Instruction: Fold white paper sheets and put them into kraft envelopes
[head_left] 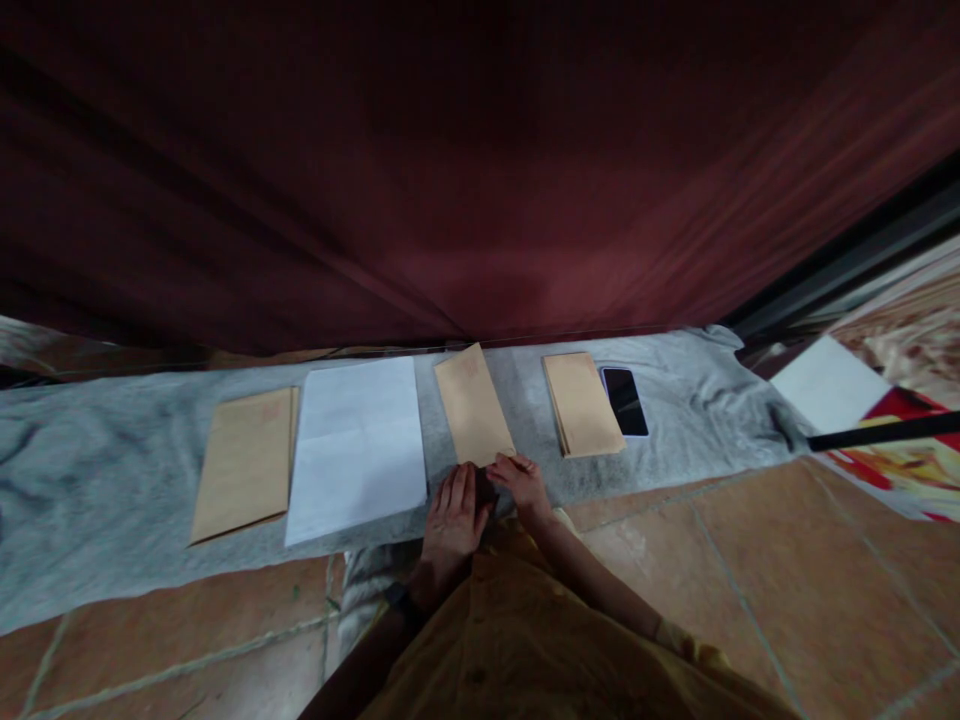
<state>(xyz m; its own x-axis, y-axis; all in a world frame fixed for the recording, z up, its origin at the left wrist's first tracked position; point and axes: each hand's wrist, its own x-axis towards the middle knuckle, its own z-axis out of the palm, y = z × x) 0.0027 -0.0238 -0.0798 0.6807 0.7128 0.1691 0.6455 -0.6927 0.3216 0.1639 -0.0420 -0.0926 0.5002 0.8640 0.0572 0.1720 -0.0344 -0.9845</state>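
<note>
A brown paper envelope (pixel 474 405) lies slightly tilted on the grey cloth in front of me, its near end at my hands. My left hand (pixel 453 512) rests palm down at the envelope's near left edge, fingers stretched out flat. At the near right corner, my right hand (pixel 520 484) has its fingers bent and pressed together on the paper. Both hands partly hide that near end. To the left is a stack of white paper sheets (pixel 358 445), and beyond it a pile of brown envelopes (pixel 246 462). Another pile of brown envelopes (pixel 585 405) lies to the right.
A phone (pixel 624 402) with a dark screen lies beside the right pile. Grey cloth (pixel 90 480) covers the long narrow surface. A dark red curtain (pixel 480 220) hangs behind it. Tiled floor (pixel 817 580) shows in front, with a dark bar (pixel 885 433) at the right.
</note>
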